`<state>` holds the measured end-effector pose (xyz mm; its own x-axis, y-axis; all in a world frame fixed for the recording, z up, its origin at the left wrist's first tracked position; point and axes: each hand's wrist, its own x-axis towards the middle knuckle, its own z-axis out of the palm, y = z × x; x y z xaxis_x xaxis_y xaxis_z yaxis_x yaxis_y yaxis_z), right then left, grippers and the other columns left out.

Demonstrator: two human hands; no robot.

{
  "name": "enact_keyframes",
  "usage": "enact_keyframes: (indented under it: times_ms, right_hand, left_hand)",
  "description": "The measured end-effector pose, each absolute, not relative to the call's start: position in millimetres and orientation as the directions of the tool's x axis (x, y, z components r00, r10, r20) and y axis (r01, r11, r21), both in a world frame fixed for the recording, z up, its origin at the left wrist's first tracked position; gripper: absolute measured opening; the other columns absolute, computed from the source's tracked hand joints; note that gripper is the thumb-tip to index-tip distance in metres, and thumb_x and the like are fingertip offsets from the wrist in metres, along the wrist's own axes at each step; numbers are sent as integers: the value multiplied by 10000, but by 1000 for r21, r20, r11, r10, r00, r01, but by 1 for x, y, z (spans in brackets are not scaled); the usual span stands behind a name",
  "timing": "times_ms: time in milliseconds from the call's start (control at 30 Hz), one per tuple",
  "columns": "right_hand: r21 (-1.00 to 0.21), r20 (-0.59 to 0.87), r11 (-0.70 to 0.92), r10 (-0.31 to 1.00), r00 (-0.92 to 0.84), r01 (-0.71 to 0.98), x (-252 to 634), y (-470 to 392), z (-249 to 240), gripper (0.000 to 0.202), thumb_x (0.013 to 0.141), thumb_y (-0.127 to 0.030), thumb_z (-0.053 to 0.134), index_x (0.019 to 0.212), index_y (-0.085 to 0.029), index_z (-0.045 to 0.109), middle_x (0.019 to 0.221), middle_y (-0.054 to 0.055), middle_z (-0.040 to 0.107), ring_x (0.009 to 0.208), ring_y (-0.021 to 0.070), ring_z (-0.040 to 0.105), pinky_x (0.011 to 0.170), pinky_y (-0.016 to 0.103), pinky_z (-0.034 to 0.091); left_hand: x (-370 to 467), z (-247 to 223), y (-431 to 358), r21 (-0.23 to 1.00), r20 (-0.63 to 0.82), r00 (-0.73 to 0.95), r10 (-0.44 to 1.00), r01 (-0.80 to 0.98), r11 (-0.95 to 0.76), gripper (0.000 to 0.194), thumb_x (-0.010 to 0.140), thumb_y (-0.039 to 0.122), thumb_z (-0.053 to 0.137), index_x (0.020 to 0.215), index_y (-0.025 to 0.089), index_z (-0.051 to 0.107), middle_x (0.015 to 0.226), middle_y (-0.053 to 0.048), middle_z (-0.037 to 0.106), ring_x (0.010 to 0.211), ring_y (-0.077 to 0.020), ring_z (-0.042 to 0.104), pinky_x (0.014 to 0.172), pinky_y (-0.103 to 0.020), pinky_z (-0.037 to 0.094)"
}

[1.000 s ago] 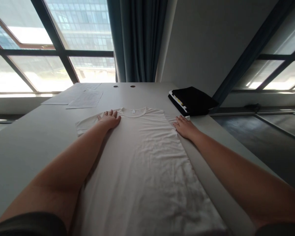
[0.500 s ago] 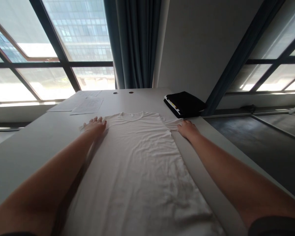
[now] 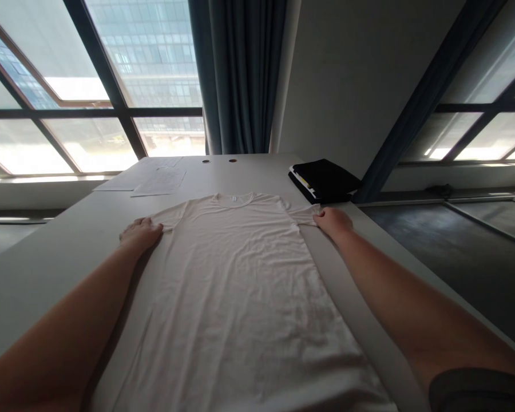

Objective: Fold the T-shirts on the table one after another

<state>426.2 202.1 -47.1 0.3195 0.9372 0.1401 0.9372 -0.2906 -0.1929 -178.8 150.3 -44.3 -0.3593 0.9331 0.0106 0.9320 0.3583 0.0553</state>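
Observation:
A white short-sleeved T-shirt (image 3: 240,274) lies spread on the table, its round neckline at the far end and its body reaching toward me. Light creases run across it, mostly on the right half. My left hand (image 3: 141,233) rests at the end of the left sleeve, fingers extended over the tabletop and thumb beside the cuff. At the other side, my right hand (image 3: 333,221) pinches the edge of the right sleeve between thumb and fingers. Both arms are stretched out along the shirt's sides.
The white table (image 3: 60,286) carries paper sheets (image 3: 158,182) at the far left. A black folder-like stack (image 3: 326,178) sits just beyond the right sleeve. Two round holes pierce the tabletop's far end. Past it hang a dark blue curtain (image 3: 240,74) and windows.
My left hand has slid left and toward me, from on top of the left sleeve to its outer end, uncovering the sleeve. My right hand's fingers have closed on the right cuff.

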Motion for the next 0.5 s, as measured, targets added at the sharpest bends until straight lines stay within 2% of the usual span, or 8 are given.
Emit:
enact_keyframes:
  times_ms: [100,267,500]
  right_hand:
    - [-200,162,-257,943,291,945,428,201,-50,327,908,-453,624,1053,-210,787,1105,136,766,1071,302,703,874,356,521]
    - [-202,208,-205,947,246,958,423,197,-46,285,949,-350,572,1043,-180,781,1084,147,772,1047,282,705,862,329,507]
    - [-153,254,-193,940,228,969,421,185,-36,268,950,-364,556,1035,-218,764,1060,121,769,1056,300,695,844,349,499]
  left_hand:
    - [-182,-45,150,88,22,-423,906,903,420,842,923,658,342,1557,118,467,1646,-218,404,1468,-458,419,1170,-575,391]
    - [-183,-42,148,85,15,-439,898,896,436,812,925,659,333,1477,101,539,1602,-244,450,1431,-461,457,1141,-574,415]
    - [-182,-38,146,130,38,-464,885,881,456,764,899,669,408,1409,135,604,1556,-252,500,1401,-470,486,1097,-578,447]
